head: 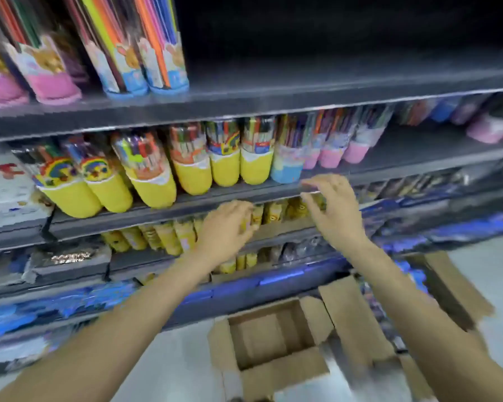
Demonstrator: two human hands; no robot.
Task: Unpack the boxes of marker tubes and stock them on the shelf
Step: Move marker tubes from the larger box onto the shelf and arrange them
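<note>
Yellow marker tubes [169,237] stand in a row on a low shelf [288,227], with more of them [276,211] between my hands. My left hand [225,227] reaches into that row, its fingers curled round one yellow tube [256,219]. My right hand [333,206] hovers at the front edge of the shelf above, fingers spread and loosely bent. Blur hides whether it touches anything. An open cardboard box [273,335] sits on the floor below my arms, and its inside looks bare.
Taller tubes with yellow bases [157,184] and pink bases [331,156] fill the shelf above. Long pencil tubes [145,53] stand top left. A second open box [453,288] lies at the right. Blue packs [70,303] line the lowest shelves.
</note>
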